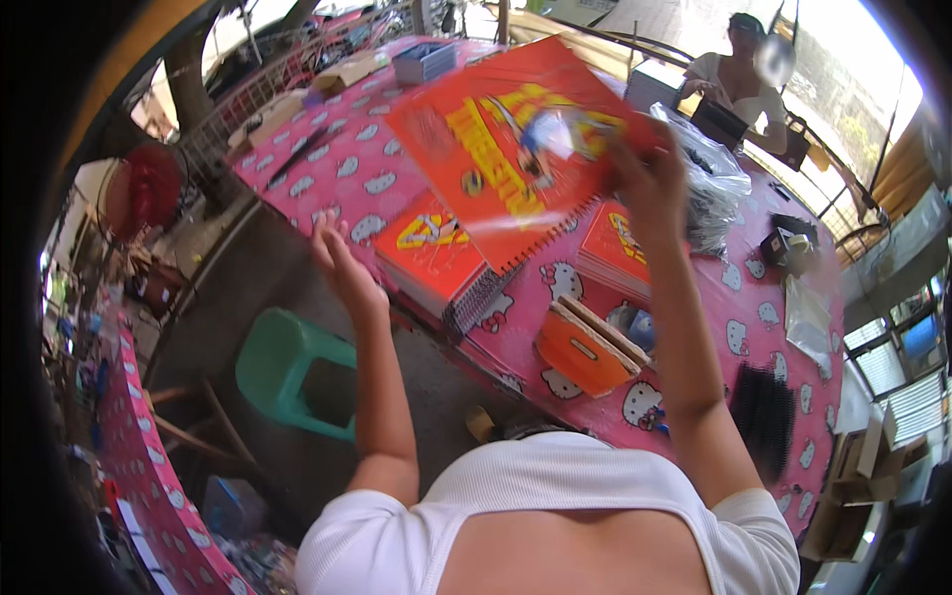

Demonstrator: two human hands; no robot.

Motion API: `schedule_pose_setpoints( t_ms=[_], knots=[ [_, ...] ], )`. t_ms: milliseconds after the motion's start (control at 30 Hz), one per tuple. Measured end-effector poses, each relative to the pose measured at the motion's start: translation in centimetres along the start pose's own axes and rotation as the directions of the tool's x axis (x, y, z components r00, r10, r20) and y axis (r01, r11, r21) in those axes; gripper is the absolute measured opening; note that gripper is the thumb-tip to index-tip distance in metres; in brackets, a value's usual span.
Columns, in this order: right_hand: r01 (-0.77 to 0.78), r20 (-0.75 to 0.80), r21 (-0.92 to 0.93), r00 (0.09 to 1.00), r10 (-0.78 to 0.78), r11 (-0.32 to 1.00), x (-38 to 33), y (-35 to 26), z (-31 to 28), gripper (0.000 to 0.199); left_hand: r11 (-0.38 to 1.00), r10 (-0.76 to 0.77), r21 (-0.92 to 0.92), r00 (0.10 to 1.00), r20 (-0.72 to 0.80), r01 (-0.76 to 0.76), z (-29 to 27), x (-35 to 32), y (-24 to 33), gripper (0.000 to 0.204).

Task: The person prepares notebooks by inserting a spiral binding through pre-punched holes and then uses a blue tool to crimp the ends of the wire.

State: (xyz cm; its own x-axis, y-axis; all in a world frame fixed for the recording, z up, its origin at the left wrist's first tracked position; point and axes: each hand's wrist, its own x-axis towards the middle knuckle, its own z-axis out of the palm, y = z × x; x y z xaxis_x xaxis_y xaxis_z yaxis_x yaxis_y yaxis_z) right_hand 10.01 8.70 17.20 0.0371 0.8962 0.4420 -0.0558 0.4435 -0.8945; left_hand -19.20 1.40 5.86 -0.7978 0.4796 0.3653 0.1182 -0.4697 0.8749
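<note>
My right hand (650, 178) grips a red spiral-bound notebook (436, 109) by its right side, fingers closed on the edge. The notebook is tilted above the table, its cover showing yellow lettering and a cartoon figure, its coil toward me. Under it, at the table's near left edge, is a stack of similar red notebooks (416, 253), partly covered by the raised one. A second red stack (610, 253) sits to the right, partly behind my right forearm. My left hand (349, 273) is open beside the left stack, fingers apart and holding nothing.
A pink patterned cloth covers the table (734, 327). On it are a slotted orange block (580, 352), black binding coils (762, 421), a plastic bag (719, 183) and a blue box (424, 61). A green stool (283, 372) stands left; another person (759, 94) sits across.
</note>
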Motion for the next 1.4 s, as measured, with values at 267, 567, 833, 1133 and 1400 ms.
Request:
schedule_pose_setpoints(
  t_ms=[267, 567, 833, 1133, 1400],
  knots=[
    [0.297, 0.074, -0.283, 0.955, -0.287, 0.912, -1.1, 17.3, 6.3, 0.028, 0.957, -0.202, -0.162, 0.956, 0.212, 0.239, 0.2, 1.5, -8.0, 0.068],
    [0.298, 0.137, -0.362, 0.954, -0.266, 0.883, -0.6, 17.3, 7.3, 0.023, 0.998, -0.024, -0.054, 0.995, -0.094, 0.019, 1.7, 0.4, -7.2, 0.054],
    [-0.081, -0.197, -0.889, 0.957, -0.215, 0.452, -2.0, 19.0, -14.7, 0.044, 0.996, 0.014, -0.083, 0.993, -0.121, -0.024, -1.2, -0.5, -0.9, 0.053],
    [-0.604, -0.431, -0.185, 0.759, 0.489, 0.775, -9.9, 22.2, -21.2, 0.033, 0.938, 0.287, -0.094, 0.599, 0.747, -0.333, 9.5, -15.0, 4.7, 0.071],
    [-0.514, -0.531, -0.160, 0.765, 0.365, 0.843, -10.1, 17.7, -22.1, 0.021, 0.769, -0.200, 0.138, -0.029, 0.979, -0.625, 9.2, -18.4, -1.2, 0.071]
  ],
)
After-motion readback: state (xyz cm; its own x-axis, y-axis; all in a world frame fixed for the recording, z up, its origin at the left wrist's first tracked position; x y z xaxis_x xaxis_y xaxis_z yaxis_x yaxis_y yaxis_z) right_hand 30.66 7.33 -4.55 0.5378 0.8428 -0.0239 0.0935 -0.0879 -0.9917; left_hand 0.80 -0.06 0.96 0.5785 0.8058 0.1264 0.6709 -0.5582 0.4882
